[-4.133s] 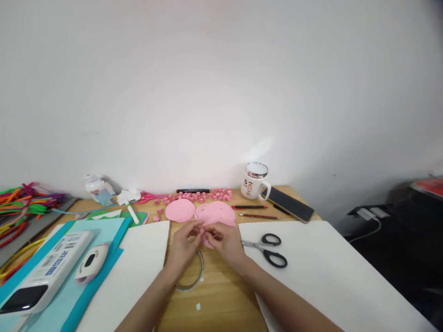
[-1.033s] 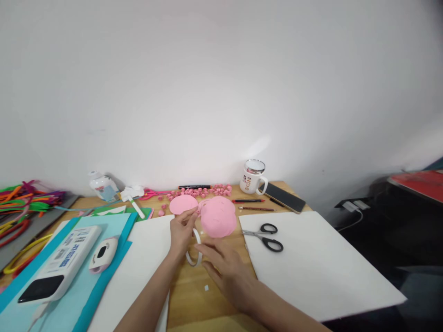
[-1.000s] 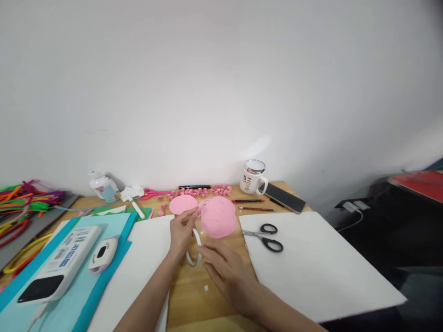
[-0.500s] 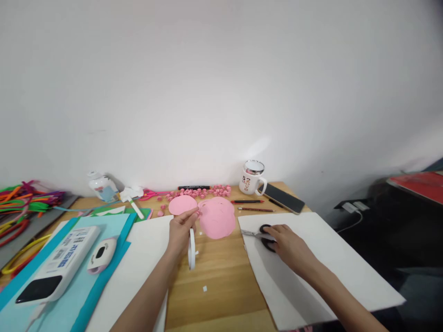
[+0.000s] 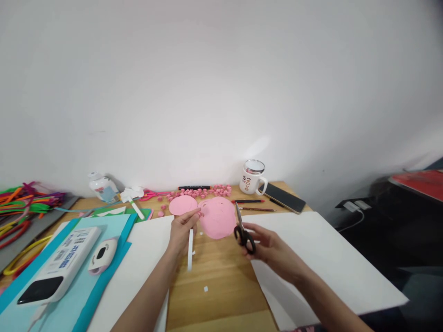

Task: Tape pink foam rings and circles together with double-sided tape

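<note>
My left hand (image 5: 182, 232) is closed at the middle of the table, beside the pink paper discs. Below its fingers hangs a narrow roll of white tape (image 5: 190, 251), seen edge-on. At its fingertips is a small curled pink paper piece (image 5: 199, 213), partly hidden. My right hand (image 5: 266, 244) is closed on black-handled scissors (image 5: 244, 237), raised with the blades pointing up and away. The scissors are just right of a stack of scalloped pink paper circles (image 5: 218, 219). Another pink circle (image 5: 183, 204) lies behind my left hand.
Several small pink paper rolls (image 5: 221, 190) lie near the wall. A mug (image 5: 254, 179), a phone (image 5: 284, 197) and pencils (image 5: 256, 209) are at the back right. White sheets (image 5: 321, 263) flank the wood. At left are a power bank (image 5: 62, 265), a bottle (image 5: 104, 186) and pipe cleaners (image 5: 29, 200).
My right hand has lifted the scissors off the white sheet and moved them left, turning the blades upward. The tape in my left hand has turned more edge-on.
</note>
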Tool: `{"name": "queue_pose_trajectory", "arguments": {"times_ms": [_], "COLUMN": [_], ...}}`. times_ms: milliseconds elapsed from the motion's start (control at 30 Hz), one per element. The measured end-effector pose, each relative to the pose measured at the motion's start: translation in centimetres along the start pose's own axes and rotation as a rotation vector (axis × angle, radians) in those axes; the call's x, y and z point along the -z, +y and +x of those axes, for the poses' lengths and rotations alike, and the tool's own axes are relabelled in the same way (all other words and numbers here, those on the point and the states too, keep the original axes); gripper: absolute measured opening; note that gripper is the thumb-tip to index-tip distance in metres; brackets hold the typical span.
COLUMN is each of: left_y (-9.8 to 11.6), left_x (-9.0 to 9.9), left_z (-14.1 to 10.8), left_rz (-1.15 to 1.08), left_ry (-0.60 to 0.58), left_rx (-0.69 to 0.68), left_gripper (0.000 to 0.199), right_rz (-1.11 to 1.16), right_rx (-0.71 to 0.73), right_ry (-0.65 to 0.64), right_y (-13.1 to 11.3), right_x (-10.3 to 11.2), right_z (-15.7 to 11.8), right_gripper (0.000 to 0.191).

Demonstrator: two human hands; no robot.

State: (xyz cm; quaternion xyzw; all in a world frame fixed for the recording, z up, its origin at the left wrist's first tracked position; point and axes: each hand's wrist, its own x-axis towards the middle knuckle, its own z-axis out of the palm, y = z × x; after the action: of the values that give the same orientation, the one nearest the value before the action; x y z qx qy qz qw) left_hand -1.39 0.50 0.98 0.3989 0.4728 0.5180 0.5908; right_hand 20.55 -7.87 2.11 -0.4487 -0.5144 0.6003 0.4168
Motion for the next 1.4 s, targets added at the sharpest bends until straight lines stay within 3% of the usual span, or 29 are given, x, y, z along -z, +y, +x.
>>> {"name": "queue_pose_trajectory", "arguments": {"times_ms": [133,200,300,433,667,1100,1400], "left_y": [0.1,0.2,0.3,0.3,0.0,-0.4,-0.9], "left_x": [-0.2,-0.3,-0.4,-0.3,-0.2,0.1,-0.1], "left_z": [-0.1,-0.1,-0.1,-0.1,0.0,0.3,0.2], "left_rz": [0.004,0.010,0.039,0.074,0.089,0.137,0.213], "left_ry": [0.007,0.019,0.008,-0.016,-0.041,-0.057,-0.124], "left_rx": [-0.017,-0.033,-0.043,-0.055,-0.073,-0.052,-0.076], "left_gripper": [0.043,0.042,0.042,0.044,0.035,0.036,0.030], "right_rz": [0.336,0.272,-0.080,-0.526,-0.772,-0.968,-0.907], "right_rx": [-0.073,-0.044,0.090,0.258,0.294,0.245,0.163], "right_ry": [-0.191,-0.224,-0.111,-0.017,-0.006,-0.018,-0.155], "right_y": [0.7,0.9,0.6,-0.1,-0.4,-0.8,-1.2], "right_x": [-3.7,-4.8,-5.5,-5.5,-5.0,-5.5,-4.9], "right_z": [0.3,0.7,1.3,1.9,2.4,2.6,2.5], "right_gripper": [0.053,0.056,0.052,0.058,0.054,0.034,0.016]}}
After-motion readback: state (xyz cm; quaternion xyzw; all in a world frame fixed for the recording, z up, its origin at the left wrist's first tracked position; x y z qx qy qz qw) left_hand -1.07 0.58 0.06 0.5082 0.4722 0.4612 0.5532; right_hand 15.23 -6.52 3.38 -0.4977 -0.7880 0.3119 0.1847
